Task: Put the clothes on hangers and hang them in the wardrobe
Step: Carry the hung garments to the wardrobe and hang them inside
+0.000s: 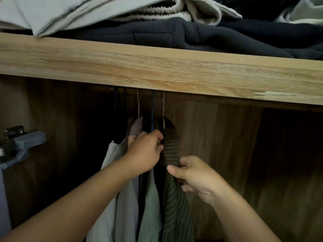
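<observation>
we look into an open wardrobe (218, 137), both of our bare arms reaching forward. near the centre hangs a dark green striped shirt (172, 149) on a pale hanger hook (163, 110) that rises toward twelve o'clock and disappears behind the shelf edge. our left hand (145, 152) sits just at nine o'clock of the shirt's shoulder, its fingers (158, 137) curled in and pinching the fabric near the collar. our right hand (195, 179) is at five o'clock of that shoulder, lower down, with thumb and fingers closed on the shirt's front edge.

at nine o'clock of the striped shirt, touching it, hang other clothes: a pale green garment (152, 206) on a blue hanger hook (153, 112), then a light grey garment (122, 198) that our left forearm crosses, and dark clothes further into the shadow. the rod itself is mostly hidden behind the wooden shelf (157, 70), which runs across the whole view at twelve o'clock. on that shelf lie folded clothes (174, 32), dark navy below and pale grey and cream on top. far out at nine o'clock a grey-blue plastic hanger (26, 142) juts in beside a metal hinge (14, 131). the shelf's edge is chipped at three o'clock. we can read no labels or writing.
</observation>
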